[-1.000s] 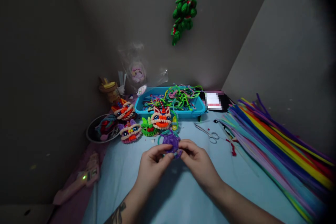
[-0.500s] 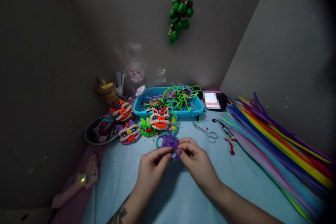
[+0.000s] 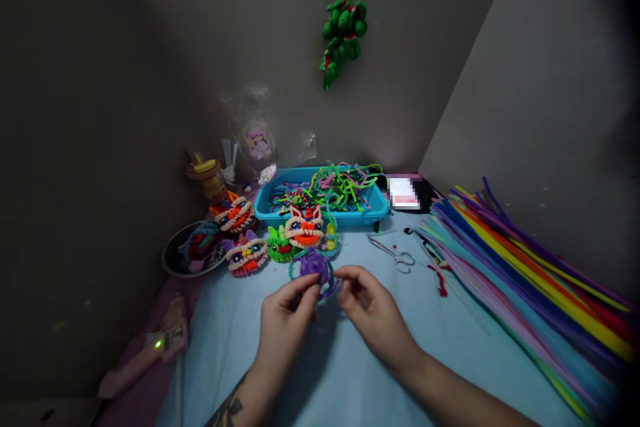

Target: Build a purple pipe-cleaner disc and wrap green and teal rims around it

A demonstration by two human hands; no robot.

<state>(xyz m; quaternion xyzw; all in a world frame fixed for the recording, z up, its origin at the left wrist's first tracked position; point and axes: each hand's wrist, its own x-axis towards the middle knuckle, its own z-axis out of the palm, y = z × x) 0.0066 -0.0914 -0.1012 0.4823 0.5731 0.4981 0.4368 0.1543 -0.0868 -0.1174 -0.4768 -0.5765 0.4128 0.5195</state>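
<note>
A coiled purple pipe-cleaner piece [image 3: 314, 264] with a teal loop at its edge is held up over the middle of the table. My left hand [image 3: 289, 312] is closed in a pinch, thumb and forefinger on the coil's lower edge. At the coil's right edge is my right hand [image 3: 373, 312], its forefinger stretched toward the piece and its thumb a little apart from it. A loose purple end curves between the two hands. Just beyond the coil sit a cream-and-orange lion-head figure [image 3: 305, 227] and a green pipe-cleaner figure [image 3: 281, 244].
A blue tray [image 3: 320, 219] of tangled pipe cleaners stands at the back. Scissors [image 3: 393, 253] lie right of centre, beside a long bundle of coloured pipe cleaners [image 3: 520, 267]. At left are another lion head [image 3: 247, 255], a dark bowl [image 3: 173, 265] and a pink glue gun [image 3: 160, 343].
The coil and my left hand have shifted slightly left. My right thumb and forefinger have parted from their pinch at the coil's right edge.
</note>
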